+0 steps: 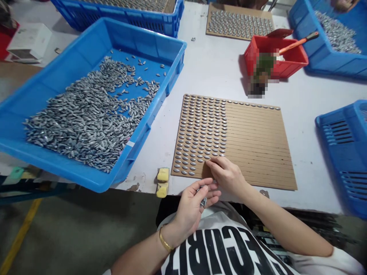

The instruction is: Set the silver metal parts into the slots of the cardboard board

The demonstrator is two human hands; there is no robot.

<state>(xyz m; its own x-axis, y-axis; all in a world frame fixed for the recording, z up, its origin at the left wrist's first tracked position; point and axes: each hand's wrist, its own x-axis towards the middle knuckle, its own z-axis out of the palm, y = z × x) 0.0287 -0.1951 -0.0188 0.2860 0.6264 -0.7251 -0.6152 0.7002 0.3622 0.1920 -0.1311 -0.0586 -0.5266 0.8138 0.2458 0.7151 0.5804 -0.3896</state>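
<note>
My left hand (197, 200) is curled just off the table's front edge, its thumb over several small grey spindle-shaped metal pieces (203, 201) in the palm. My right hand (226, 173) reaches over a grooved cardboard sheet (258, 149), fingertips pinched together against it; whatever they hold is hidden. Rows of the same grey pieces (200, 126) lie in the grooves across the sheet's left half, and one row runs along its top edge. To the left, a blue tray (162, 103) holds a large heap of loose grey pieces (88, 114).
Yellow blocks (163, 181) sit at the table's front edge. A red bin (292, 63) with an orange-handled tool (298, 42) stands beyond the sheet. Blue crates (344, 152) flank the right side. Another filled cardboard sheet (241, 25) lies at the back.
</note>
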